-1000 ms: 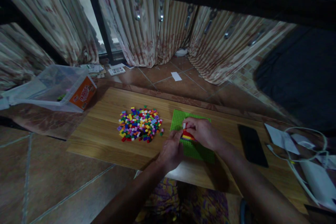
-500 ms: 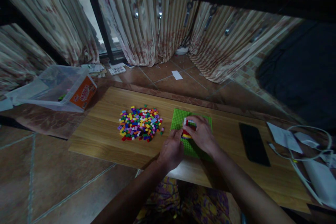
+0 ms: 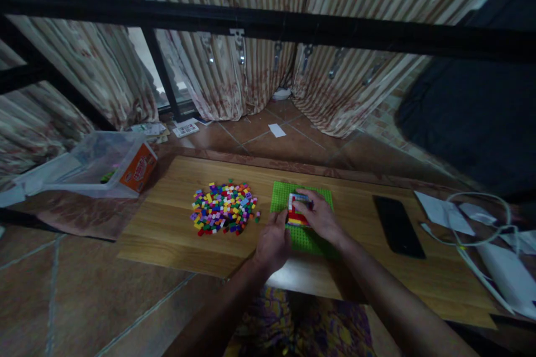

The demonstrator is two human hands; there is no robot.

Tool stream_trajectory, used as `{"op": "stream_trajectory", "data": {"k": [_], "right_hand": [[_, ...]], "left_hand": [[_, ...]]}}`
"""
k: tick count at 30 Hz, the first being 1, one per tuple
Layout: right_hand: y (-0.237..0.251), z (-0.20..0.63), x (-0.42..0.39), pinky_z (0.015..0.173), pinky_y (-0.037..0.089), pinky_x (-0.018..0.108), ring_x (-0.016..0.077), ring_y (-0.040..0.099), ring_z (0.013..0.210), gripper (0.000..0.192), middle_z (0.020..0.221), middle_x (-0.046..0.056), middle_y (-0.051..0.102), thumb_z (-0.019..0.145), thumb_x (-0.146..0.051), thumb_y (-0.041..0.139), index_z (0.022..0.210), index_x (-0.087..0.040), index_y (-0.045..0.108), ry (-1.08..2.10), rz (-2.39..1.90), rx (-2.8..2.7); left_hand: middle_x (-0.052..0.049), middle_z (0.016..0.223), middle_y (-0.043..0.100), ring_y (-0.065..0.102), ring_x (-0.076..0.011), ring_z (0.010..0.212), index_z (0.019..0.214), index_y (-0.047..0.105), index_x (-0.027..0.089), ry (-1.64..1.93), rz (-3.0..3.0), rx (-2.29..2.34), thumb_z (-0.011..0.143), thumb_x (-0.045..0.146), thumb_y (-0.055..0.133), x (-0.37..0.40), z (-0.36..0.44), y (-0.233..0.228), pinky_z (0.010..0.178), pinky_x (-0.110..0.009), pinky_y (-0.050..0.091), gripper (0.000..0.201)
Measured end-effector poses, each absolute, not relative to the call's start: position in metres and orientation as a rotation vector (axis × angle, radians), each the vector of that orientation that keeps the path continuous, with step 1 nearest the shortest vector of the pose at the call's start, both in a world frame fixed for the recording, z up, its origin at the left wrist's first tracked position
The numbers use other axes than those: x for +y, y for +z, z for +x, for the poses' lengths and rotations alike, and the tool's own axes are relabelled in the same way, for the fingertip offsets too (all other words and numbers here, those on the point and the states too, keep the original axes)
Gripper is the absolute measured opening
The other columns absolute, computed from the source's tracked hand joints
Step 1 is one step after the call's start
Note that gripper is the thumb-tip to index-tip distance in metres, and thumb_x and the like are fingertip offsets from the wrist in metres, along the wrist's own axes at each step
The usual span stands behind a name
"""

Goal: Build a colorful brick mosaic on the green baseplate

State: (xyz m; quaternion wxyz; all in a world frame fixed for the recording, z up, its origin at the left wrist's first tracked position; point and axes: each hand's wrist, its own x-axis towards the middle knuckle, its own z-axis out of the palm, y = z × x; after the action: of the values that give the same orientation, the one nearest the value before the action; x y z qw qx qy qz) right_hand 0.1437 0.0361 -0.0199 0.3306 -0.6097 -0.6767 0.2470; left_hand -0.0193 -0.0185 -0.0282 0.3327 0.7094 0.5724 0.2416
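Observation:
A small structure of toy building bricks (image 3: 296, 217), white, red, yellow and blue, sits on a green studded baseplate (image 3: 310, 243). My left hand (image 3: 273, 241) is closed, its fingertips pressed against the structure's left side. From the right, my right hand (image 3: 320, 216) curls over it, fingers at the far edge and thumb across the top. Part of the structure is hidden under the right hand. Left of the baseplate lies a pile of loose multicoloured bricks (image 3: 224, 207) on the wooden table (image 3: 159, 234).
A black phone (image 3: 398, 226) lies right of the baseplate. Farther right are white paper (image 3: 439, 211), a white cable (image 3: 454, 242) and a white box-like object (image 3: 508, 279). A clear plastic bin (image 3: 100, 162) with an orange label stands beyond the table's left end.
The camera view has tilted upward, so the table sits slightly lower in the picture. My right hand has shifted a little, showing more of the brick structure's top.

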Motion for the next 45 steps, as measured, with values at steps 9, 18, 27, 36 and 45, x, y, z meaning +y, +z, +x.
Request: {"op": "stream_trajectory", "data": {"k": [9,18,27,36,45], "right_hand": [[-0.008,0.151,0.041,0.101,0.04,0.044,0.0267,0.056,0.116,0.043,0.119,0.013,0.064,0.094,-0.044,0.038,0.121,-0.019,0.061,0.369,-1.7,-1.716],[-0.01,0.098,0.054,0.109,0.02,0.059,0.0344,0.032,0.138,0.06,0.144,0.021,0.046,0.095,-0.055,0.035,0.136,-0.013,0.049,0.356,-1.805,-2.12],[-0.013,0.101,0.053,0.106,0.022,0.059,0.0345,0.034,0.135,0.062,0.144,0.02,0.045,0.095,-0.057,0.03,0.137,-0.015,0.047,0.328,-1.81,-2.21],[-0.014,0.114,0.036,0.108,0.021,0.057,0.0313,0.036,0.134,0.061,0.147,0.014,0.044,0.095,-0.058,0.027,0.14,-0.022,0.043,0.317,-1.917,-2.308],[0.0,0.133,0.032,0.107,0.027,0.051,0.0297,0.044,0.13,0.062,0.14,0.015,0.052,0.095,-0.058,0.025,0.134,-0.019,0.052,0.397,-1.856,-2.101]], "left_hand": [[-0.016,0.134,0.05,0.054,-0.024,0.12,0.138,0.041,0.017,0.693,1.851,1.436,0.081,0.008,0.042,-0.018,-0.019,-0.023,0.105,-0.039,0.043,0.057],[-0.015,0.133,0.053,0.052,-0.0204,0.123,0.128,0.048,0.014,0.656,1.845,1.479,0.077,0.004,0.041,-0.027,-0.013,-0.02,0.108,-0.033,0.04,0.052],[-0.01,0.131,0.055,0.054,-0.0217,0.119,0.123,0.054,0.019,0.741,1.803,1.508,0.076,0.008,0.05,-0.07,-0.038,-0.024,0.106,-0.038,0.042,0.049],[-0.009,0.114,0.062,0.059,-0.0202,0.106,0.108,0.064,0.018,0.974,1.7,1.641,0.077,0.009,0.046,-0.116,-0.09,-0.02,0.094,-0.035,0.049,0.037],[-0.009,0.11,0.064,0.064,-0.0178,0.092,0.106,0.064,0.018,1.123,1.65,1.704,0.078,0.015,0.046,-0.121,-0.149,-0.018,0.085,-0.032,0.052,0.034]]}}
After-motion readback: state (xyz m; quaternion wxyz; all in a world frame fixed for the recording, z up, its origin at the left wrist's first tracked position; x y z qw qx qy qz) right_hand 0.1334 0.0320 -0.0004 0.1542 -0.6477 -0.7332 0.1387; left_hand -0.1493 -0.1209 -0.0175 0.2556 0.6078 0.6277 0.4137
